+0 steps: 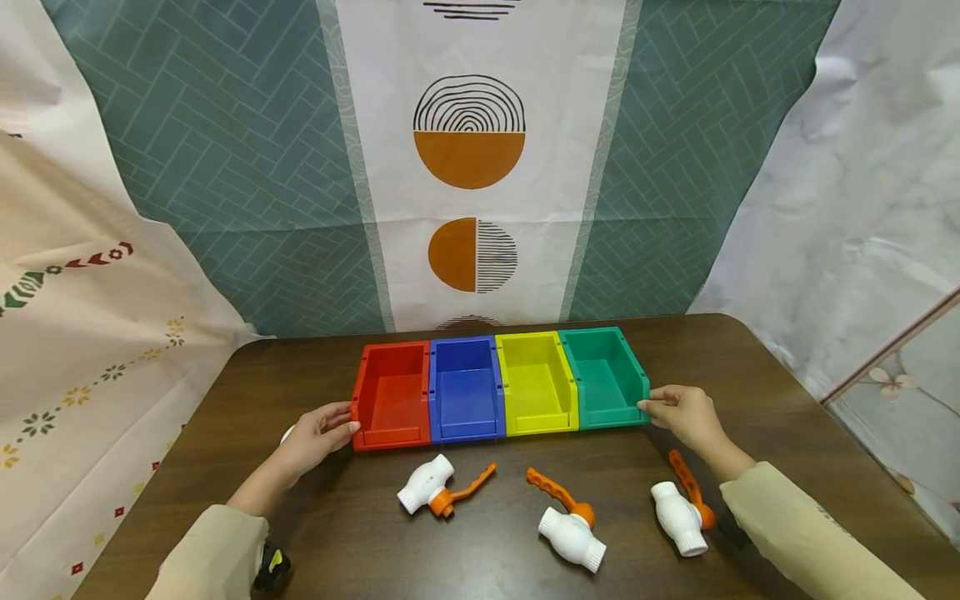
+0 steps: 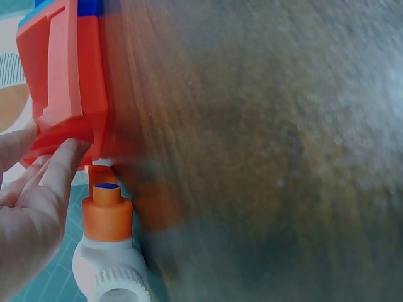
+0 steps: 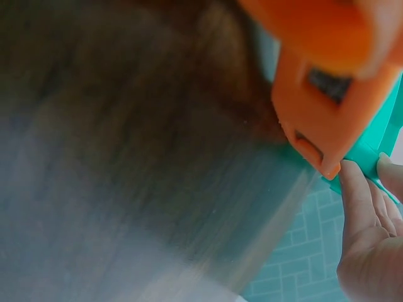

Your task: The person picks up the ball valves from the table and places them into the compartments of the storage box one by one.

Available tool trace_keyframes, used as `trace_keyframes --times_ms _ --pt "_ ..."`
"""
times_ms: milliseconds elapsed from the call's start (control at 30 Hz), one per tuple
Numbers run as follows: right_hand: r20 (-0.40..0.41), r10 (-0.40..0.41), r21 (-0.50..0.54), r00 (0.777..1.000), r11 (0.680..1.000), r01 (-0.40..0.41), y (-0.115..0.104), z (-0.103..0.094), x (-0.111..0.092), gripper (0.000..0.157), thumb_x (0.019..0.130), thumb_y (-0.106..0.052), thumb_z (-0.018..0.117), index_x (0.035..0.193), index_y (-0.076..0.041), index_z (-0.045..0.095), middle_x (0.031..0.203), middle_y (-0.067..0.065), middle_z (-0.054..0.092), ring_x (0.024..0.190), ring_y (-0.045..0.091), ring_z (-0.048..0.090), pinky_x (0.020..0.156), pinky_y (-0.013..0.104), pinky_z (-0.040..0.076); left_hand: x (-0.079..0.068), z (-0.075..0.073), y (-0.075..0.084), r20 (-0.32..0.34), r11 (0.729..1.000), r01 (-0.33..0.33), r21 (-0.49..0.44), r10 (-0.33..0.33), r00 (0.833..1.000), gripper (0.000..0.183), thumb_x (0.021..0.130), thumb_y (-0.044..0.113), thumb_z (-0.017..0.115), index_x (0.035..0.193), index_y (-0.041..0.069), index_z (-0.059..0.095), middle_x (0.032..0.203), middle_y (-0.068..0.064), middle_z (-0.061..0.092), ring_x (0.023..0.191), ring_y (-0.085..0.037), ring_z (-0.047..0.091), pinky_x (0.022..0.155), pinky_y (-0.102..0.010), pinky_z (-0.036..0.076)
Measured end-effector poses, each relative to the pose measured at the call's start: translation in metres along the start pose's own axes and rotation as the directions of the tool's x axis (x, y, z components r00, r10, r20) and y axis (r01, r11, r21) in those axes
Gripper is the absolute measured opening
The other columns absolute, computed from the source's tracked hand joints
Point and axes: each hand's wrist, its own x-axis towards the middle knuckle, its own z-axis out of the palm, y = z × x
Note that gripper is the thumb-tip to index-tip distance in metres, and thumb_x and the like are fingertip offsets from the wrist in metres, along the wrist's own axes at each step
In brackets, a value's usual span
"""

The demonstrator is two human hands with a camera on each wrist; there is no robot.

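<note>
Four-colour bins stand side by side in a joined row: a red bin (image 1: 392,396), a blue bin (image 1: 468,392), a yellow bin (image 1: 536,385) and a green bin (image 1: 606,379). At the row's left end, my left hand (image 1: 317,437) grips the front corner of the red bin between thumb and fingers. My right hand (image 1: 688,414) pinches the green bin's outer wall at the right end. In the left wrist view, the fingers (image 2: 60,167) lie against the red side wall. The right wrist view has the right thumb (image 3: 391,175) at the green rim.
White ball valves with orange handles lie in front of the bins: a left valve (image 1: 427,485), a middle valve (image 1: 572,537) and a right valve (image 1: 680,518). Another white piece (image 1: 287,433) is mostly hidden behind my left hand. Patterned cloth (image 1: 285,167) hangs behind the brown table (image 1: 337,533).
</note>
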Motion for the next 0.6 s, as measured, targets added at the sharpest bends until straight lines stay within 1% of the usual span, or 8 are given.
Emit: trace_keyframes --times_ms 133,433,600 --pt "0.002 0.005 0.002 1.0 1.0 -0.005 0.0 -0.0001 0.0004 0.035 0.084 -0.018 0.065 0.103 0.011 0.062 0.094 0.026 0.067 0.075 0.025 0.07 0.063 0.029 0.057 0.0 -0.0003 0.0002 -0.001 1.0 -0.003 -0.005 0.003 1.0 0.058 0.091 0.016 0.055 0.135 -0.012 0.03 0.134 -0.032 0.042 0.118 -0.035 0.051 0.089 -0.032 0.049" --pt "0.018 0.027 0.01 0.999 1.0 -0.027 -0.0011 -0.0004 0.0 0.036 0.084 -0.019 0.065 0.104 0.011 0.062 0.096 0.026 0.067 0.077 0.026 0.07 0.065 0.031 0.057 -0.0013 -0.0001 0.0019 0.004 1.0 0.012 0.001 -0.012 1.0 0.058 0.091 0.016 0.054 0.136 -0.011 0.03 0.135 -0.032 0.041 0.119 -0.036 0.05 0.09 -0.035 0.048" --pt "0.024 0.032 0.008 0.999 0.999 -0.032 -0.0016 -0.0007 0.0001 0.036 0.084 -0.019 0.065 0.104 0.011 0.062 0.096 0.026 0.067 0.077 0.026 0.07 0.065 0.032 0.057 -0.0008 0.0002 0.0008 0.007 1.0 0.012 -0.014 -0.012 1.0 0.06 0.091 0.018 0.055 0.136 -0.012 0.029 0.135 -0.032 0.04 0.12 -0.035 0.05 0.091 -0.034 0.047"
